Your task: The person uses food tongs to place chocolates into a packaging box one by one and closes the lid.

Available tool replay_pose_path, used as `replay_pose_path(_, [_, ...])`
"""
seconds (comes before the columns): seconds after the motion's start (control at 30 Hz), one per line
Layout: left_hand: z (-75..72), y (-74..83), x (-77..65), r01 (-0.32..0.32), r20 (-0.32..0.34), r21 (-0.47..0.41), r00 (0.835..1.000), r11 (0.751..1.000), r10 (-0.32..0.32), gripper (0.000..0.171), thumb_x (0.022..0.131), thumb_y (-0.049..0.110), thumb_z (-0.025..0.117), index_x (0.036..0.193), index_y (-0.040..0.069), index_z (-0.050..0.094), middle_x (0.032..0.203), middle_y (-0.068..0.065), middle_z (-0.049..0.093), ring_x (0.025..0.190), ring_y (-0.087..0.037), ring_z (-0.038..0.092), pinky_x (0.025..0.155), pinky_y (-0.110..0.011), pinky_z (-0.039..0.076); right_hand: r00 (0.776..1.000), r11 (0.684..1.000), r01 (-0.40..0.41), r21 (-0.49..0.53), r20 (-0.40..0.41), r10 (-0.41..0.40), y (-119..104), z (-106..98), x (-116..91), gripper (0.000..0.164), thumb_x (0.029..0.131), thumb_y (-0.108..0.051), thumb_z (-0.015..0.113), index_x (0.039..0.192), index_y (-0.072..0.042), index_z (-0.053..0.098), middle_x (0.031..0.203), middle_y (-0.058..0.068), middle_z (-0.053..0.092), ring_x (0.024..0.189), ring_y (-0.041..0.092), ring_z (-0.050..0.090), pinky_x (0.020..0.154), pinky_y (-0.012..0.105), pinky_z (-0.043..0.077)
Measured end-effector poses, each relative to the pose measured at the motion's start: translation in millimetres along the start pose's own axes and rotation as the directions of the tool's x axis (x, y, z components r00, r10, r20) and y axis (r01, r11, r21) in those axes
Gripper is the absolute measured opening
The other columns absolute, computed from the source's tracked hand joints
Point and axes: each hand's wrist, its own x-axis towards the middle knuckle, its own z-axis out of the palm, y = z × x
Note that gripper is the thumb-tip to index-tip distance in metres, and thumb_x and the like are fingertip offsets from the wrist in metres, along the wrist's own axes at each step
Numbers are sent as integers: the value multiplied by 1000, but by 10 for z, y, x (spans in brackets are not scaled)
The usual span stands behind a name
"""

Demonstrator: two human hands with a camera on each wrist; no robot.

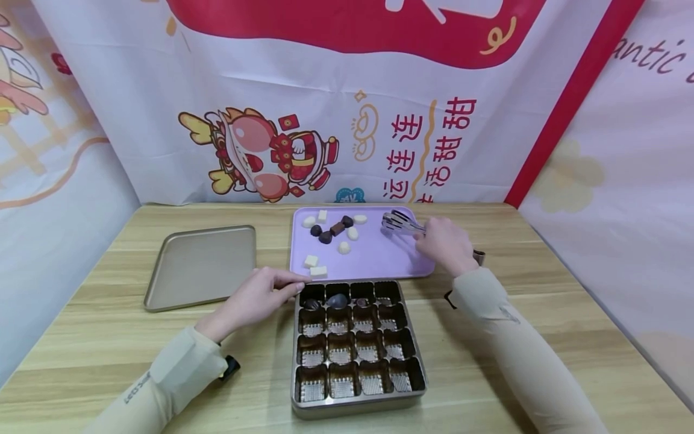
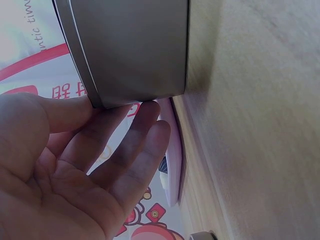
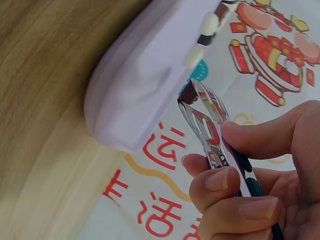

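Observation:
My right hand grips slotted metal tongs above the right part of a lilac tray. A dark brown chocolate sits between the tong tips in the right wrist view. On the tray lie white chocolates and dark ones. My left hand holds the far left corner of a square metal box, thumb and fingertips against its wall. The box has a brown divided insert; dark chocolates sit in its far row.
A flat, bronze-coloured metal lid lies on the wooden table to the left. Behind the table hangs a printed white and red cloth. The lilac tray lies directly beyond the box.

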Motion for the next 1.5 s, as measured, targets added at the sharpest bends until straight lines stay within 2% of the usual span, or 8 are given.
replay_pose_path(0.1, [1, 7, 4, 1, 0, 1, 1000, 1000, -1, 22, 95, 22, 60, 115, 18, 69, 88, 5, 66, 44, -8, 33, 46, -28, 39, 1000, 1000, -10, 20, -14, 10, 19, -50, -77, 29, 91, -38, 55, 78, -13, 57, 71, 7, 54, 59, 23, 49, 44, 37, 38])
replay_pose_path(0.23, [-6, 15, 6, -4, 1, -2, 1000, 1000, 4, 23, 95, 21, 59, 115, 17, 69, 84, 4, 65, 43, -9, 33, 44, -27, 38, 999, 1000, -6, 26, -41, 7, 37, -107, -164, 31, 92, -40, 53, 75, -15, 57, 71, 7, 54, 59, 23, 49, 43, 37, 37])
replay_pose_path(0.5, [-2, 16, 0, -8, 1, 5, 1000, 1000, 8, 23, 95, 21, 59, 115, 17, 69, 77, 4, 64, 43, -9, 35, 44, -27, 38, 987, 997, 81, -1, -137, -80, 18, -192, -408, 33, 91, -39, 56, 70, -15, 55, 63, 5, 50, 57, 22, 47, 40, 36, 34])
replay_pose_path(0.7, [-4, 20, -7, -8, -3, 1, 1000, 1000, 8, 23, 95, 20, 59, 115, 16, 69, 76, 3, 64, 44, -9, 35, 44, -27, 38, 976, 992, 122, -35, -179, -126, -16, -287, -564, 29, 91, -38, 57, 75, -14, 58, 65, 4, 51, 57, 22, 48, 41, 38, 35])
replay_pose_path(0.9, [3, 13, 0, -3, -5, 0, 1000, 1000, 3, 22, 95, 21, 60, 115, 17, 69, 83, 5, 65, 43, -8, 34, 44, -27, 38, 959, 986, 161, -34, -230, -165, -45, -430, -706, 28, 92, -39, 57, 75, -17, 59, 64, 4, 52, 56, 23, 50, 41, 42, 36])
replay_pose_path(1.07, [7, 4, 5, -3, -11, 4, 1000, 1000, 3, 22, 95, 21, 60, 114, 18, 69, 85, 6, 65, 44, -8, 34, 45, -28, 38, 947, 978, 204, -32, -248, -206, -58, -509, -855, 31, 91, -41, 57, 69, -21, 52, 57, -1, 46, 52, 20, 45, 40, 38, 32])
replay_pose_path(1.33, [15, -1, -1, -5, -9, 0, 1000, 1000, 5, 22, 95, 22, 60, 114, 18, 69, 86, 6, 66, 42, -8, 32, 43, -27, 37, 902, 951, 292, -100, -301, -309, 32, -481, -1239, 27, 90, -41, 60, 72, -22, 51, 51, -7, 35, 45, 15, 37, 37, 32, 27])
replay_pose_path(1.5, [12, -4, 4, -7, -7, -6, 1000, 1000, 7, 22, 95, 21, 60, 115, 18, 69, 84, 6, 65, 42, -8, 32, 43, -27, 37, 898, 939, 327, -107, -274, -344, 70, -430, -1460, 21, 88, -41, 63, 80, -22, 60, 53, -10, 35, 45, 12, 35, 37, 31, 27])
